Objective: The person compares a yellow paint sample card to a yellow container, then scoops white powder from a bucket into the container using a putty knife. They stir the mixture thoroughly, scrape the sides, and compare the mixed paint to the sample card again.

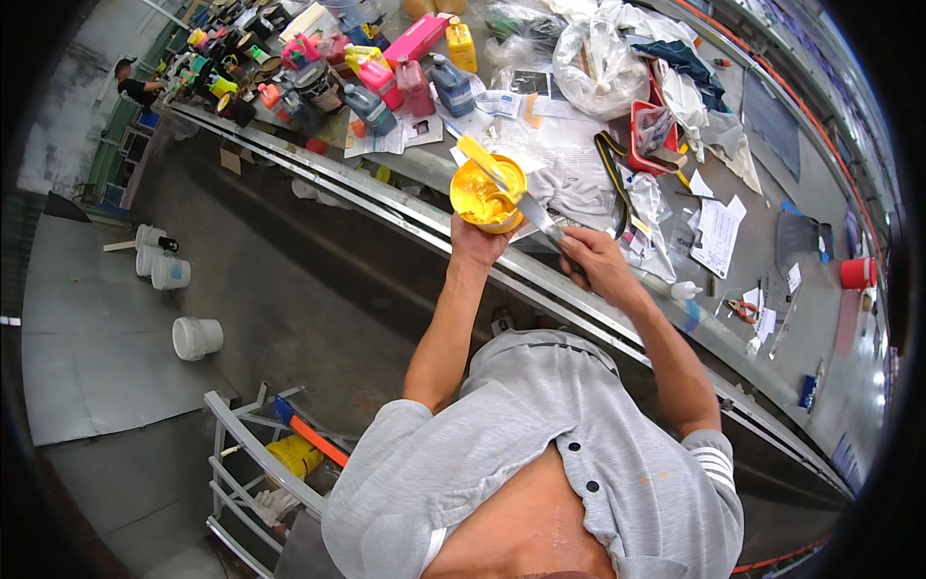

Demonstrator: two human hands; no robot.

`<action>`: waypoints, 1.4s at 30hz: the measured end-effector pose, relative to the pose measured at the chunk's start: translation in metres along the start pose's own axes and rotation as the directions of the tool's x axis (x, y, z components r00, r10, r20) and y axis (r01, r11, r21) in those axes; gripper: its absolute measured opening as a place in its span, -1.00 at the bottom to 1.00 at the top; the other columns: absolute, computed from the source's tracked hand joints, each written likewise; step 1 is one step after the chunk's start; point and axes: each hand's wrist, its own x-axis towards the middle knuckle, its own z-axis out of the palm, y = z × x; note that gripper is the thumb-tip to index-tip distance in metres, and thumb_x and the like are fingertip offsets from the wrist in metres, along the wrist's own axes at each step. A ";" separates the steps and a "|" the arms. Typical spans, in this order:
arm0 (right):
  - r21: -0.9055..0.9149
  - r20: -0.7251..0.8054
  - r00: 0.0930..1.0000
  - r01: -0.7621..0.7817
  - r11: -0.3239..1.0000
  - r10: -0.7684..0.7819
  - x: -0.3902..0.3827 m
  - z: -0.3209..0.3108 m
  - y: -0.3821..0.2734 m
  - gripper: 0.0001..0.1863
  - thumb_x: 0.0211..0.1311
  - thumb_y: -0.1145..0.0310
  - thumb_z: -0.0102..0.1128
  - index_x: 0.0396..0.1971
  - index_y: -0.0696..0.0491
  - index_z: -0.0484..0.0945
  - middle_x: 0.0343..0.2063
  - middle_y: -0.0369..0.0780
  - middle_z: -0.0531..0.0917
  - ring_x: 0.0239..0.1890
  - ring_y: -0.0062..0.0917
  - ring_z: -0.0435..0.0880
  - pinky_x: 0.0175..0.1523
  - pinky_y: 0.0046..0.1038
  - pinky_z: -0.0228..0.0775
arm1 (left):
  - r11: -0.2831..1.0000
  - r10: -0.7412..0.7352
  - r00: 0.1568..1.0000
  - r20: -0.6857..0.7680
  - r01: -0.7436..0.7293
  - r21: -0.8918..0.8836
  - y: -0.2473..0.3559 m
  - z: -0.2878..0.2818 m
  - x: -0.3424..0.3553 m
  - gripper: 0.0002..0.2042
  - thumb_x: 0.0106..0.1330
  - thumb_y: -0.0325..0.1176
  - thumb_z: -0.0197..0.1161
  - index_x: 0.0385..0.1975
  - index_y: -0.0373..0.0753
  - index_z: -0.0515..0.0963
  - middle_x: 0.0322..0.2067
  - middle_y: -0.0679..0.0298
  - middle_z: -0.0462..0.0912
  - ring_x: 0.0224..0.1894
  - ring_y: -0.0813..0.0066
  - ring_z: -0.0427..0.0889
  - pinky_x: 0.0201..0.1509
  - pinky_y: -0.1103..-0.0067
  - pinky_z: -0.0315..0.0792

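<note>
A yellow tub (pixel 478 201) of thick yellow paste is held from below by my left hand (pixel 475 241), just beyond the bench's metal edge. My right hand (pixel 588 253) grips a metal spatula (pixel 536 217), which reaches across the tub's mouth, its far end coated yellow. Behind the tub, papers and a pale cloth (pixel 569 193) lie on the bench, with a black-and-yellow strap to their right.
Coloured jugs (pixel 453 87) and cans crowd the bench's left part. A red tray (pixel 641 145), plastic bags and pliers (pixel 743 309) lie rightward. Another person (pixel 140 85) stands at the far left. White buckets (pixel 198 338) are on the floor; a metal frame (pixel 241 434) is behind me.
</note>
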 end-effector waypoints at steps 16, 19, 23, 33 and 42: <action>-0.648 -0.141 0.875 0.272 0.712 -0.463 -0.067 -0.063 -0.031 -0.51 0.13 0.56 0.16 0.12 0.08 0.55 -0.40 -0.15 0.58 -0.36 -0.47 0.55 -0.16 -0.48 0.36 | 0.999 -0.021 1.000 0.002 0.021 0.038 0.035 0.011 -0.007 -0.36 0.39 0.11 -0.09 0.28 -0.29 0.30 0.16 -0.19 0.42 0.18 -0.22 0.46 0.25 -0.11 0.35; -0.680 -0.147 0.719 0.425 0.597 -0.679 -0.030 -0.031 -0.021 -0.47 0.07 0.60 0.22 0.13 0.07 0.55 -0.28 -0.12 0.57 -0.23 -0.36 0.55 -0.08 -0.43 0.39 | 0.996 -0.084 0.996 0.032 0.083 0.042 0.018 0.022 0.002 -0.35 0.39 0.13 -0.08 0.29 -0.28 0.30 0.15 -0.21 0.43 0.14 -0.23 0.49 0.24 -0.11 0.36; -0.735 -0.188 0.732 0.338 0.588 -0.655 0.001 0.004 -0.006 -0.48 0.07 0.58 0.24 0.10 -0.06 0.59 -0.33 -0.14 0.53 -0.28 -0.34 0.57 -0.16 -0.40 0.42 | 0.991 -0.130 0.990 0.058 0.132 -0.026 0.004 0.043 0.000 -0.41 0.44 0.07 -0.22 0.28 -0.25 0.30 0.13 -0.12 0.48 0.08 -0.30 0.53 0.13 -0.22 0.39; -0.868 -0.061 0.797 0.255 0.426 -0.602 -0.059 -0.049 0.004 -0.45 -0.01 0.64 0.18 0.06 -0.09 0.62 -0.33 -0.17 0.55 -0.30 -0.33 0.60 -0.19 -0.37 0.45 | 0.993 -0.120 0.991 0.058 0.119 0.022 0.022 0.041 0.000 -0.42 0.44 0.07 -0.23 0.30 -0.17 0.31 0.20 -0.02 0.45 0.15 -0.26 0.49 0.15 -0.25 0.35; -0.929 0.219 0.823 0.340 0.147 -0.524 -0.107 -0.138 -0.067 -0.50 -0.10 0.57 0.36 -0.03 0.04 0.63 -0.43 -0.18 0.57 -0.41 -0.31 0.60 -0.32 -0.35 0.45 | 0.899 -0.381 0.924 -0.037 0.379 0.218 0.070 0.044 0.000 -0.35 0.42 0.17 -0.25 0.27 -0.22 0.34 0.11 -0.15 0.51 0.04 -0.36 0.54 0.06 -0.24 0.39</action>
